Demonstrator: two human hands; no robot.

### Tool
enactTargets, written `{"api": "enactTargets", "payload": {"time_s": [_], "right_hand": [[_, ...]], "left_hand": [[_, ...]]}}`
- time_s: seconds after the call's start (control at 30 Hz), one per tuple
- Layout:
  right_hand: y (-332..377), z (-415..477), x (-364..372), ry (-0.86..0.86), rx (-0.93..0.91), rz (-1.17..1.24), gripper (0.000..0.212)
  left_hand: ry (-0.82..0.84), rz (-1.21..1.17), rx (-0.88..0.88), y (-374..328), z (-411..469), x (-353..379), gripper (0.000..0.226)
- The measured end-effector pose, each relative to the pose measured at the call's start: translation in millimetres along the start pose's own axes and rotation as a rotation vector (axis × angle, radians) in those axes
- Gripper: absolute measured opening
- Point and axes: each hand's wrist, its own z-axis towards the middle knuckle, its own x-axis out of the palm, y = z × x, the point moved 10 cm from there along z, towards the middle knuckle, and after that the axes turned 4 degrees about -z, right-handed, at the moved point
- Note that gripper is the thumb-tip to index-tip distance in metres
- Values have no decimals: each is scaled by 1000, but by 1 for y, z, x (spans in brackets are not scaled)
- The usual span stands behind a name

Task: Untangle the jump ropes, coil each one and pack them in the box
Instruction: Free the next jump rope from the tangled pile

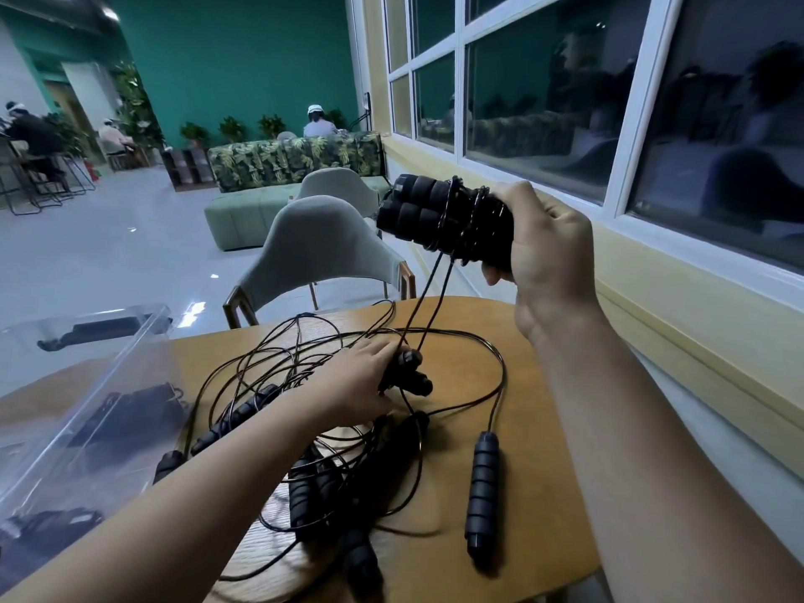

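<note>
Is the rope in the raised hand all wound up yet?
Partly. The cord is wrapped round the handles in the right hand, but two strands hang loose down to the pile on the table.

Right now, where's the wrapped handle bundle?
Head view, upper right: the right hand grips the wrapped handle bundle in the air above the table, by the window.

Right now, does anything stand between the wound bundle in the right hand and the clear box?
Yes. Two cords run from the bundle in the right hand down into the tangle on the table, where the left hand grips handles; that tangle and the left forearm lie between bundle and box.
</note>
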Motion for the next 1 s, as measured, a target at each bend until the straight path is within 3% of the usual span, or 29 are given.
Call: {"api": "enactTargets", "payload": {"time_s": [0.07, 0.17, 0.27, 0.5, 0.8, 1.0], "right_hand": [[0, 0, 0, -5, 0, 4, 30], [0, 1, -3, -25, 4, 4, 29], [0, 4, -12, -69, 5, 0, 28], [7, 12, -38, -172, 27, 51, 30], [9, 9, -31, -177, 9, 44, 29], [5, 7, -27, -157, 10, 24, 32]], "left_hand": [[-2, 69, -15, 9, 2, 3, 62], [-7, -72, -38, 16, 5, 1, 54], [9, -198, -106, 31, 8, -2, 62], [-186, -683, -508, 94, -18, -19, 26], [-549, -764, -810, 134, -33, -38, 42], [-471, -669, -918, 148, -37, -38, 62]]}}
